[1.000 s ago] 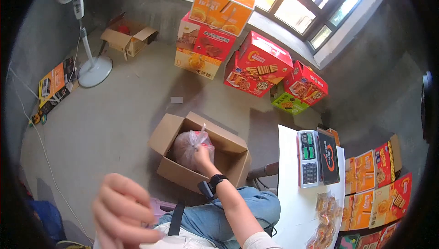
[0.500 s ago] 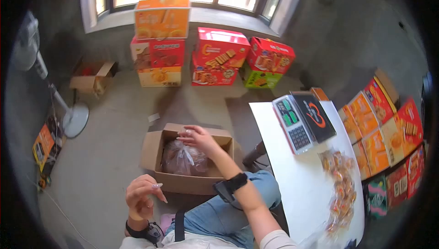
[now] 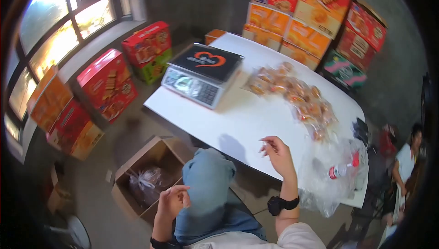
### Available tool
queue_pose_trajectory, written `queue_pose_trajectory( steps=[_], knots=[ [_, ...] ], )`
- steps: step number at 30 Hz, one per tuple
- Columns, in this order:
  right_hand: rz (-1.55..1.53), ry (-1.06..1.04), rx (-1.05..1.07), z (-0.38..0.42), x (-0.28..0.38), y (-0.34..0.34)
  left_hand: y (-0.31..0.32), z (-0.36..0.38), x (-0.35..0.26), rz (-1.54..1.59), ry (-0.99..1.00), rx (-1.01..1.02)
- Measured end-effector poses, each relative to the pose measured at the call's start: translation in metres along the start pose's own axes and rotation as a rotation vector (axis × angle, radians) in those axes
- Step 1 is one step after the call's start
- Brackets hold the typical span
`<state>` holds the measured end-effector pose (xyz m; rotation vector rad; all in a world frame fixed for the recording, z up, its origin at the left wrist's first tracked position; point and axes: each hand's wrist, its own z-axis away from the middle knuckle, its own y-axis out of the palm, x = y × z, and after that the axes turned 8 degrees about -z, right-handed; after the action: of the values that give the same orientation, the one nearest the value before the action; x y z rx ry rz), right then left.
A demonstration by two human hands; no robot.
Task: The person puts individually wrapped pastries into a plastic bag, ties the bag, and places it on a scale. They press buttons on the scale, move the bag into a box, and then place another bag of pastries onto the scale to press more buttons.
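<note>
My right hand hovers over the near edge of the white table, fingers loosely bent and apart, holding nothing. Beside my knee, my left hand is near the open cardboard box, its thumb and forefinger apart. Inside that box lies a knotted clear plastic bag; its contents are too dim to name. On the table, a row of small wrapped baked goods curves beyond my right hand. Clear plastic bags lie crumpled to the right, with a red-labelled bottle on them.
A digital scale with a black top stands at the table's far left. Stacked snack cartons line the wall behind the table. More cartons stand below the window. A person is at the far right.
The view has swung right towards the table. My right hand has left the bag in the box and is now over the table edge. My left hand stays near my lap.
</note>
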<state>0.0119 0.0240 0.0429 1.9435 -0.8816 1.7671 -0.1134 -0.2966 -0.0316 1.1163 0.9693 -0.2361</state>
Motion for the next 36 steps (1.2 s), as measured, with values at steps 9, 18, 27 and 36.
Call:
queue_pose_trajectory(
  steps=[9, 18, 27, 36],
  knots=[
    [1.116, 0.276, -0.843, 0.109, -0.067, -0.143, 0.062, -0.107, 0.023, 0.280, -0.323, 0.392],
    [0.994, 0.110, -0.712, 0.134, -0.104, -0.161, 0.089, -0.125, 0.040, -0.149, -0.548, 0.202],
    [0.643, -0.113, -1.239, 0.128, -0.083, -0.247, 0.183, -0.157, 0.186, -0.941, -1.114, 0.688],
    [0.246, -0.170, -1.293, 0.166, -0.089, -0.245, 0.212, -0.167, 0.295, -0.996, -0.803, 0.618]
  ],
)
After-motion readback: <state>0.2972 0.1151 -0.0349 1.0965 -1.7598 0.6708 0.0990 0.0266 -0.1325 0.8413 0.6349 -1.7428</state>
